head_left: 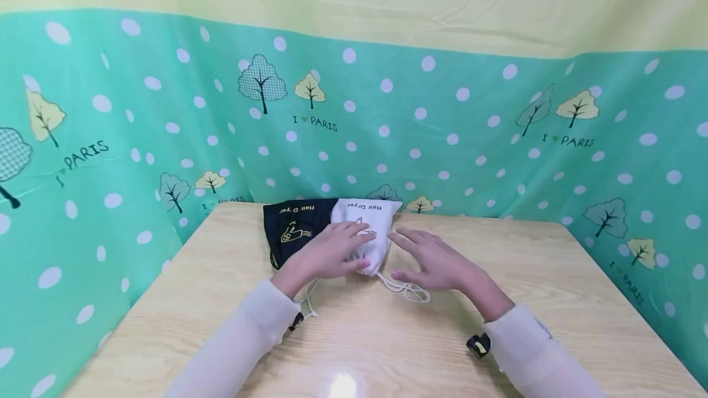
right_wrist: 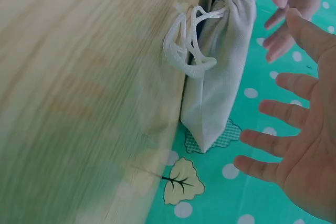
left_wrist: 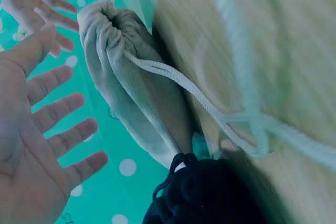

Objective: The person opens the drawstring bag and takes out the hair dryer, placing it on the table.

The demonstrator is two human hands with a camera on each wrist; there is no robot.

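A white drawstring bag [head_left: 372, 209] printed "Hair Dryer" lies at the table's far side, its gathered mouth toward me. Its white cords [right_wrist: 181, 51] trail onto the wood. On its left a black drawstring bag [head_left: 298, 226] with gold print lies partly under the white one. My left hand [head_left: 335, 249] hovers over the white bag with fingers spread, covering part of its print. To the right of that bag my right hand [head_left: 437, 260] is held with fingers apart, thumb near the cords. Both palms appear bare in the wrist views, with the white bag [left_wrist: 121, 72] beyond the left fingers.
The light wood table [head_left: 354, 336] reaches back to a green dotted curtain [head_left: 387, 121] with printed trees, which also hangs along both sides. Dark bands [head_left: 478, 345] sit at the wrists, by the pale sleeves [head_left: 531, 349].
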